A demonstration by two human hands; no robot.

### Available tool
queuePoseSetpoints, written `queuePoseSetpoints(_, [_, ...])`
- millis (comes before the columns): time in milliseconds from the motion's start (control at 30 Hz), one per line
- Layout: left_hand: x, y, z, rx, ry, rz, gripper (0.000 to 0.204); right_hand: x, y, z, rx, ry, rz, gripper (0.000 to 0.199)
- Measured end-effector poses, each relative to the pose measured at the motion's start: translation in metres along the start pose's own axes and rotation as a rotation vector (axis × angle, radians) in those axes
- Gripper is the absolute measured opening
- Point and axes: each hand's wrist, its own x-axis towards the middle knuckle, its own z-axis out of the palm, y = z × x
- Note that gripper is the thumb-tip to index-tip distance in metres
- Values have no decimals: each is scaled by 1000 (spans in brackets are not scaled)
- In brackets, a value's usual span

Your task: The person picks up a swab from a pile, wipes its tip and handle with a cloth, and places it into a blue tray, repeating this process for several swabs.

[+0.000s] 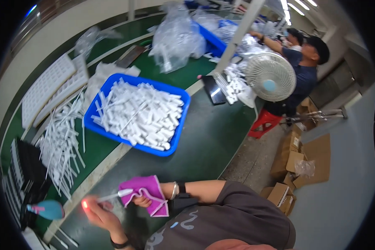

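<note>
Light (85,204) glowed red at the left hand (101,216) in the head view as its narrow grip held the thin end of a white stick (125,192) over the table (208,135); the right hand (143,201) clasped a purple cloth (150,183) at the stick's thicker end, near a blue bin (154,151) of white pieces (141,112).

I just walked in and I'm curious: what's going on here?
Someone's right hand grips a purple cloth, with the thick end of a white stick by it. The left hand is at the stick's thin end; blur hides its grip. A blue tub holds many white pieces; more sticks lie left of it.
</note>
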Motion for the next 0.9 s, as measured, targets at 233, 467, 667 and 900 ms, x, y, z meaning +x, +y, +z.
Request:
queuePoseSetpoints(233, [85, -8, 58, -295, -223, -395, 24, -23, -8, 58, -267, 252, 20, 38])
queuePoseSetpoints(467, [136, -19, 176, -100, -609, -377, 31, -21, -6, 81, -568, 543, -29, 26])
queuePoseSetpoints(667, [151, -50, 225, 154, -763, -186, 31, -9, -8, 96, -707, 589, -99, 31])
queuePoseSetpoints(900, [178, -46, 126, 784, -435, 243, 28, -20, -8, 77, -279, 342, -110, 32])
